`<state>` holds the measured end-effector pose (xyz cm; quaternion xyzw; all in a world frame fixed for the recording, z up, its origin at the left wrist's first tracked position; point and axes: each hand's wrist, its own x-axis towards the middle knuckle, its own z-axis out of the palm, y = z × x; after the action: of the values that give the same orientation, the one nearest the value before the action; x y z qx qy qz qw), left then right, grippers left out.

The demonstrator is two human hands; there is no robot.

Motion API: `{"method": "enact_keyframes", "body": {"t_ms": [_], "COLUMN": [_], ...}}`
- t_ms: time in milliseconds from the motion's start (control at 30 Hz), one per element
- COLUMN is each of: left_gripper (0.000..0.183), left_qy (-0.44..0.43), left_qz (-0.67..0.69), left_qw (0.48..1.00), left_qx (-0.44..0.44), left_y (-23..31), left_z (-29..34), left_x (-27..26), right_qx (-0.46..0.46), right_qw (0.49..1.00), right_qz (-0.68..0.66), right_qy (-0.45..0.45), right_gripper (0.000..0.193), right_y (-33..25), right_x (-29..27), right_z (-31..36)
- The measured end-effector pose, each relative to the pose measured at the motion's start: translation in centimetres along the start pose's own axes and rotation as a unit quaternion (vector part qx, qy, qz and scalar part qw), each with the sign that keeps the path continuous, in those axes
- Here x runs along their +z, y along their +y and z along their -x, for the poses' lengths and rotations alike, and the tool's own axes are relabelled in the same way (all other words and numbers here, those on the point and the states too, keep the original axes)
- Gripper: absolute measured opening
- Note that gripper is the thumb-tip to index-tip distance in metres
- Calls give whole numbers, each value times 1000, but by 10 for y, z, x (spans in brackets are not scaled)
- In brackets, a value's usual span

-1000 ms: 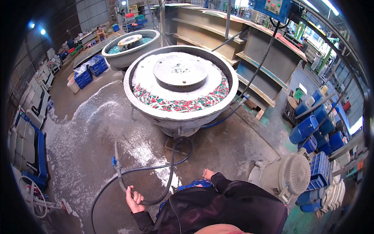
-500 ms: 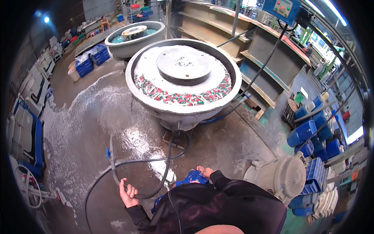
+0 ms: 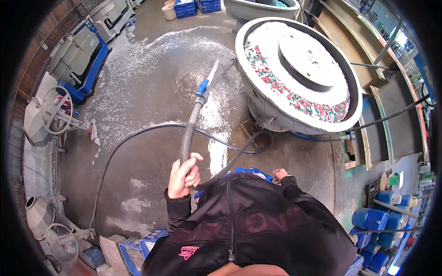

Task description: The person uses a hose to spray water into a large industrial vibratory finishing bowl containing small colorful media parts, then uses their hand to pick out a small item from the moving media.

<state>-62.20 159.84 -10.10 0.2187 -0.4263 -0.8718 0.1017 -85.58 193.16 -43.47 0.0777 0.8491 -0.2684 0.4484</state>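
Note:
My left hand (image 3: pixel 184 176) is wrapped around a dark hose (image 3: pixel 188 133) at waist height. A blue valve (image 3: pixel 201 87) sits near the hose's far end, and a thin jet of water (image 3: pixel 213 71) leaves the nozzle toward the wet floor. Close to the blue patterned cloth (image 3: pixel 253 173) at my waist, my right hand (image 3: pixel 279 175) has its fingers curled; what they hold, if anything, is hidden. To the right of the jet stands a large round tub (image 3: pixel 294 108), filled with red, green and white small pieces (image 3: pixel 276 85) and white foam around a raised central disc (image 3: pixel 308 60).
The hose loops across the wet, foam-streaked floor (image 3: pixel 138 156). Gray machines with blue bases (image 3: pixel 87 69) line the left side. Blue barrels (image 3: pixel 368 220) stand at the lower right, and tall partitions (image 3: pixel 405 115) behind the tub. A second tub (image 3: pixel 258 10) and blue crates (image 3: pixel 185 8) are farther back.
My view has turned left and downward, so the tub now appears farther right. My left hand has raised the hose, its nozzle still spraying. My right hand stays near my waist.

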Motion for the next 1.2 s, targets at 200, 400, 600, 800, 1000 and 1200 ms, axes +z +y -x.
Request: {"method": "enact_keyframes", "body": {"t_ms": [200,400,600,800,1000,1200], "left_gripper": [19,20,30,40,35,30], "left_qy": [-69,-100,-121,-139,-109,-88], "left_qz": [-22,-54,-37,-44,-37,-53], "left_qw": [997,990,992,989,993,994], "left_qx": [-32,-81,-23,-23,-41,-42], "left_y": [3,-10,-17,-25,-41,-54], "left_z": [-15,-52,-78,-91,-78,-64], "left_x": [56,95,109,124,119,125], "right_qx": [-112,-69,4,168,-265,-489], "right_qw": [983,983,995,956,916,792], "right_qz": [-124,-161,-89,-238,-137,-351], "right_qy": [-72,-50,43,21,270,100], "right_gripper": [29,26,17,24,34,41], "right_y": [-31,11,117,223,90,-209], "right_x": [4,6,-10,-3,-48,-129], "right_z": [-30,-22,12,1,8,99]}}
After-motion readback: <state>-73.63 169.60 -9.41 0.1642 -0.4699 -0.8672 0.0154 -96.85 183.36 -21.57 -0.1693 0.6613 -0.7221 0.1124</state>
